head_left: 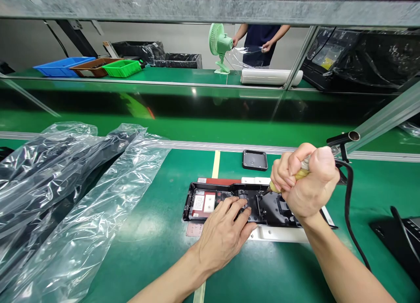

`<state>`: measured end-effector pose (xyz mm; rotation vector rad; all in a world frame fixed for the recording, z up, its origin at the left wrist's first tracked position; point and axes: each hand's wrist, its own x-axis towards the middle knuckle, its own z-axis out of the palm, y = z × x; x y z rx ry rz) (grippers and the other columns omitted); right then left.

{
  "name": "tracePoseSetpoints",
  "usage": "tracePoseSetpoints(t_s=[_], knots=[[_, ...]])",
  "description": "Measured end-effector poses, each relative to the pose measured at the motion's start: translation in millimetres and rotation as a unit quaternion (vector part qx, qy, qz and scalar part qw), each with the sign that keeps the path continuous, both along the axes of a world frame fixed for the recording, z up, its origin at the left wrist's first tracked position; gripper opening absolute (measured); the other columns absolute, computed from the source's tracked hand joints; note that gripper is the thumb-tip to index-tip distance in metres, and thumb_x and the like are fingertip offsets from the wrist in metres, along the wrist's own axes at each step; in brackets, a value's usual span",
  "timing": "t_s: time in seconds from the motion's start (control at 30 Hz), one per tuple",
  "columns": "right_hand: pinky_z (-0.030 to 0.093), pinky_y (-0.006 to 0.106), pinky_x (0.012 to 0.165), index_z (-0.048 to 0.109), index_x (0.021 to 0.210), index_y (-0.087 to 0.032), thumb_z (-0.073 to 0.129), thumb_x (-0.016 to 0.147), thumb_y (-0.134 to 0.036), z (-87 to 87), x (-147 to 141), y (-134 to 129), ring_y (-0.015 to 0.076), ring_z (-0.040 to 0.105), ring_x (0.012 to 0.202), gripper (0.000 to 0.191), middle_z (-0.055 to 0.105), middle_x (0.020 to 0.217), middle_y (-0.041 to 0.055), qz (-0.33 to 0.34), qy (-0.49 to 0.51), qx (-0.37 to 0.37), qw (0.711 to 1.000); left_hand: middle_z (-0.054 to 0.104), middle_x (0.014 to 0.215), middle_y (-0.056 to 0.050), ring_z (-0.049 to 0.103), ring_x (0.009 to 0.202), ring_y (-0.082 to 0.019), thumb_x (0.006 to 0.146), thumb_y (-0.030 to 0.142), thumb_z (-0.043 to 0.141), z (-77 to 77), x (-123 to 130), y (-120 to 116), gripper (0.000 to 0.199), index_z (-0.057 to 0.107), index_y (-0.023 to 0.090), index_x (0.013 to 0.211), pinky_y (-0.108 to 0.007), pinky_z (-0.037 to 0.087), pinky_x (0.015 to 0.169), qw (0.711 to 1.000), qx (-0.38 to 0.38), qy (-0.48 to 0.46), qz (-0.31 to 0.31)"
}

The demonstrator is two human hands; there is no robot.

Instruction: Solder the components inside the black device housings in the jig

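Observation:
A long black plastic housing [274,210] lies with its hollow, ribbed side up on a red and white fixture [282,234]. My left hand [226,226] rests flat across the housing's left-middle part, fingers spread, hiding some of it. My right hand [306,180] is closed in a fist around a tool with a yellow, partly clear handle [302,173]. The tool slants down to the left, and its thin dark tip is at the ribs in the middle of the housing. Whether the tip touches a screw or post is too small to tell.
A small black cover [255,160] lies behind the housing. Clear plastic wrap with dark parts [82,180] covers the left side. A black cable [349,206] and a metal tube [353,136] are at right. Beyond are bins [122,68], a fan [220,44] and another person [260,42].

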<state>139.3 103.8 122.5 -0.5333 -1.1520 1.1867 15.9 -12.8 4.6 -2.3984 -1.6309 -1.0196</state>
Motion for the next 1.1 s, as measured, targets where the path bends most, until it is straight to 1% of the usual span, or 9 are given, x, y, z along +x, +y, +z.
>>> tracePoseSetpoints(t_s=[0.1, 0.27, 0.77, 0.97, 1.1], knots=[[0.025, 0.020, 0.028, 0.047, 0.059, -0.021, 0.063, 0.097, -0.057, 0.1, 0.0, 0.0, 0.0077, 0.027, 0.032, 0.055, 0.036, 0.042, -0.0065, 0.003, 0.003, 0.000, 1.000, 0.072, 0.124, -0.014, 0.065, 0.115, -0.031, 0.102, 0.030, 0.064, 0.0, -0.2, -0.4, 0.026, 0.069, 0.011, 0.120, -0.047, 0.064, 0.092, 1.000, 0.000, 0.002, -0.003], [0.025, 0.021, 0.029, 0.048, 0.058, -0.021, 0.065, 0.096, -0.053, 0.9, 0.2, -0.8, 0.0083, 0.028, 0.032, 0.052, 0.036, 0.042, -0.0060, 0.006, 0.009, -0.013, 1.000, 0.071, 0.125, -0.014, 0.065, 0.116, -0.031, 0.103, 0.030, 0.064, -0.5, -0.4, 0.4, 0.027, 0.068, 0.011, 0.122, -0.047, 0.064, 0.093, 1.000, -0.005, 0.003, -0.001], [0.026, 0.021, 0.030, 0.046, 0.059, -0.021, 0.059, 0.098, -0.063, -0.8, 0.5, -0.3, 0.0080, 0.028, 0.033, 0.058, 0.034, 0.043, -0.0066, 0.001, -0.003, -0.005, 1.000, 0.071, 0.125, -0.015, 0.065, 0.115, -0.031, 0.103, 0.030, 0.064, 1.3, -0.6, 0.3, 0.027, 0.069, 0.010, 0.121, -0.047, 0.065, 0.093, 1.000, 0.000, 0.012, -0.005], [0.026, 0.021, 0.030, 0.046, 0.060, -0.021, 0.058, 0.099, -0.061, -1.5, 0.8, -0.9, 0.0079, 0.027, 0.033, 0.057, 0.034, 0.043, -0.0068, 0.004, -0.002, -0.004, 1.000, 0.071, 0.125, -0.015, 0.065, 0.117, -0.029, 0.104, 0.031, 0.062, 1.4, -0.2, -0.2, 0.027, 0.069, 0.012, 0.122, -0.047, 0.065, 0.093, 1.000, 0.000, 0.015, 0.001], [0.026, 0.020, 0.030, 0.046, 0.060, -0.021, 0.059, 0.098, -0.062, -1.0, 0.7, -0.7, 0.0077, 0.027, 0.033, 0.057, 0.035, 0.043, -0.0066, 0.007, -0.001, -0.004, 1.000, 0.071, 0.125, -0.015, 0.065, 0.116, -0.030, 0.103, 0.031, 0.063, 1.1, -0.1, -0.6, 0.028, 0.068, 0.011, 0.122, -0.047, 0.065, 0.093, 1.000, -0.001, 0.015, -0.002]])
